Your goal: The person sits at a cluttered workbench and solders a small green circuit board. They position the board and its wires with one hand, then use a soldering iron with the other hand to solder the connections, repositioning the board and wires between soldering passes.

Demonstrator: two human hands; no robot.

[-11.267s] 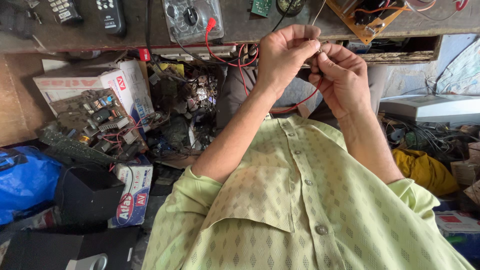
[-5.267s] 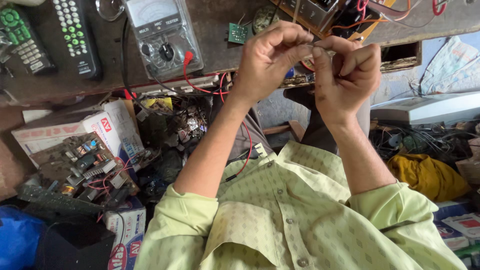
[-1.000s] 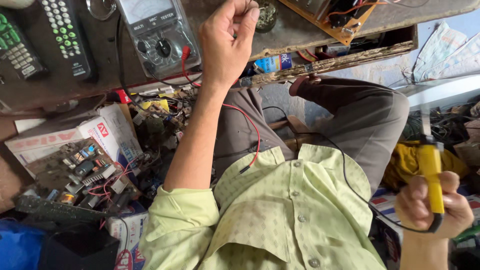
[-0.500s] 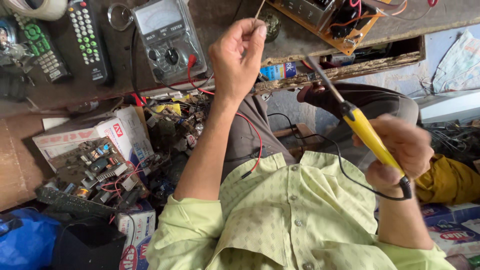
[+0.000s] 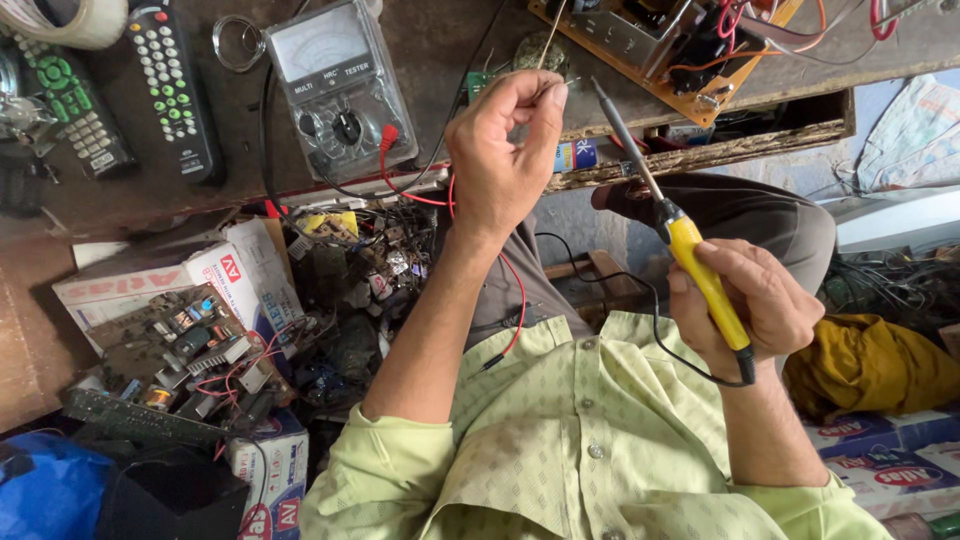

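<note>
At the workbench edge (image 5: 700, 160): soldering iron (image 5: 690, 255), yellow handle clamped in right hand (image 5: 750, 305), thin metal tip raised toward left hand (image 5: 500, 150). Left fingertips (image 5: 552, 95) pinch a fine wire end. Iron judged light, rigid, likely hot at tip; grip handle only. Wire limp, thin, easily dropped. Analog multimeter (image 5: 335, 85) nearby.

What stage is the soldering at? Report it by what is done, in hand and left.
Done: the right hand has the yellow-handled soldering iron gripped, tip raised toward the work. In hand: the left hand pinches a thin wire end just beside the iron's tip. Left: tip and wire are not yet touching; no joint shows.
</note>
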